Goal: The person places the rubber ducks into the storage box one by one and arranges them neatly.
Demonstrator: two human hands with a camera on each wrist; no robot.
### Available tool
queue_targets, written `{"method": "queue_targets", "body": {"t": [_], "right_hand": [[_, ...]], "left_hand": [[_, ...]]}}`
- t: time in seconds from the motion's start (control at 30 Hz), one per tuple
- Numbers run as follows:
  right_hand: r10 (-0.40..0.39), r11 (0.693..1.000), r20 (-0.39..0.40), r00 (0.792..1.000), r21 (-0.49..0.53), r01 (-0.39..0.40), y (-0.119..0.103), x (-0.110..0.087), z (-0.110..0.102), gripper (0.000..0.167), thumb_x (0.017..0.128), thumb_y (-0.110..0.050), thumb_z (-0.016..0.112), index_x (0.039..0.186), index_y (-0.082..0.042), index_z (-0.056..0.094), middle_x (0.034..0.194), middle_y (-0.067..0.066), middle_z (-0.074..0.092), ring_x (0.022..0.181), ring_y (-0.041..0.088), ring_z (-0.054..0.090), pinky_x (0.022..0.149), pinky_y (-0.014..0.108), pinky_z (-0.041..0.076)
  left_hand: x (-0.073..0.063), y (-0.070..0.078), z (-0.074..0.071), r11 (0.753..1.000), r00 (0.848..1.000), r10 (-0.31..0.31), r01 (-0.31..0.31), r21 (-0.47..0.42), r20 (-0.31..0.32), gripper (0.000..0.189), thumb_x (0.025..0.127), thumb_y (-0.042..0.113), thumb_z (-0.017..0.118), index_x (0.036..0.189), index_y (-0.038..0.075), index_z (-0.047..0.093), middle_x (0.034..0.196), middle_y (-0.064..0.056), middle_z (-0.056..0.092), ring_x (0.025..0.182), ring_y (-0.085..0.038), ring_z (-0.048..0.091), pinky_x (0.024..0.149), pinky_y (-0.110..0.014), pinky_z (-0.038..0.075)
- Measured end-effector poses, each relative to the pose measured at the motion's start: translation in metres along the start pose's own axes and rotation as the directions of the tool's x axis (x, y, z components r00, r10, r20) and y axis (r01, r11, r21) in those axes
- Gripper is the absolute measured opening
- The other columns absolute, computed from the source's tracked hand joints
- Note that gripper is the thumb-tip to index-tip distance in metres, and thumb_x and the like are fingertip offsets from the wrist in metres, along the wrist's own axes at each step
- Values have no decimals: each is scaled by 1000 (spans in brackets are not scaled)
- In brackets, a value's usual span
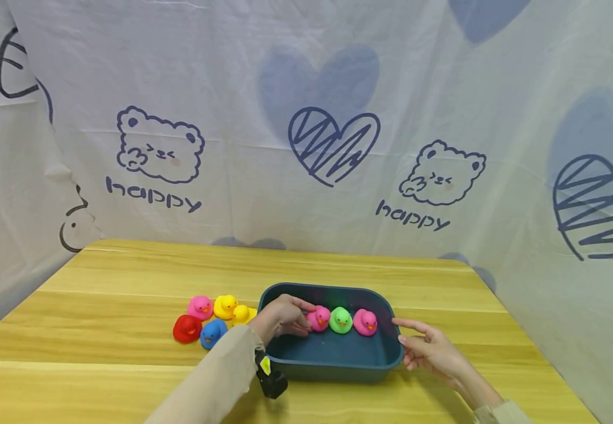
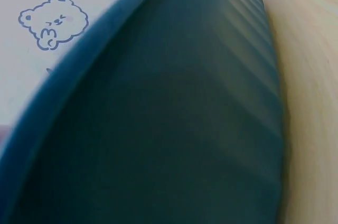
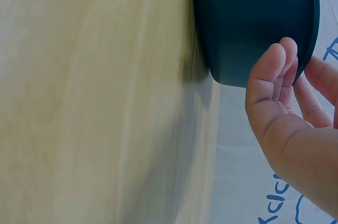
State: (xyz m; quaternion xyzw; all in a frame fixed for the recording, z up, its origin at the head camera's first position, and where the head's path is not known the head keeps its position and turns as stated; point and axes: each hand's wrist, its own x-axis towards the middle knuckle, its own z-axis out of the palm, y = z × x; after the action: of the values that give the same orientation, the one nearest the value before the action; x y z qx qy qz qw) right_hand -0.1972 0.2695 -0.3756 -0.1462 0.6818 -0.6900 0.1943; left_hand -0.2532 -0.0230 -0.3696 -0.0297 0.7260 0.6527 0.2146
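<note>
A dark blue-green plastic tub (image 1: 338, 372) stands on the table. Inside it a pink rubber duck (image 1: 319, 318), a green duck (image 1: 341, 320) and another pink duck (image 1: 365, 323) sit in a row. My left hand (image 1: 284, 318) reaches over the tub's left side and holds the leftmost pink duck between finger and thumb. At the opposite end, my right hand (image 1: 433, 352) holds the rim, seen closer in the right wrist view with fingers against the outer wall (image 3: 248, 28). The tub's side (image 2: 174, 118) fills most of the left wrist view, hiding the left hand.
Left of the tub, several more ducks stand on the wooden table (image 1: 99, 330): pink (image 1: 200, 308), red (image 1: 186, 328), blue (image 1: 213, 334), and two yellow, one (image 1: 225, 307) behind the other (image 1: 242, 315). A printed cloth (image 1: 242, 165) hangs behind the table.
</note>
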Motion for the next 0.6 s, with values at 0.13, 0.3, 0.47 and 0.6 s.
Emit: {"method": "queue_targets", "body": {"t": [0.13,0.3,0.47,0.6], "right_hand": [[8,1000,-2,1000,7,-8,0,-1,0,50,92,-7,49,134,8,28,67,4,57,59,9,56,56,22,49],[0,1000,2,1000,12,0,0,-1,0,49,92,-7,49,134,9,28,67,4,57,59,9,56,56,21,49],[-6,1000,2,1000,11,6,0,-1,0,47,92,-7,49,133,7,31,67,4,56,58,9,56,55,21,49],[-5,1000,-1,1000,3,5,0,0,0,48,92,-7,48,134,7,30,67,4,56,58,9,56,55,21,49]], "left_hand": [[0,2,-1,1000,1000,-18,18,11,0,36,76,-20,50,109,-8,58,73,-16,60,52,-15,58,63,-31,52],[-4,6,-3,997,999,-33,32,66,2,31,78,-14,54,109,-7,58,76,-17,63,58,-21,63,63,-33,52],[-8,10,-5,992,999,-33,35,119,-14,32,80,-9,56,112,-9,54,79,-18,63,72,-30,64,63,-36,52],[-13,10,-6,990,1000,-10,14,139,-29,32,80,-9,56,112,-10,53,88,-18,62,79,-32,62,65,-39,52]]}}
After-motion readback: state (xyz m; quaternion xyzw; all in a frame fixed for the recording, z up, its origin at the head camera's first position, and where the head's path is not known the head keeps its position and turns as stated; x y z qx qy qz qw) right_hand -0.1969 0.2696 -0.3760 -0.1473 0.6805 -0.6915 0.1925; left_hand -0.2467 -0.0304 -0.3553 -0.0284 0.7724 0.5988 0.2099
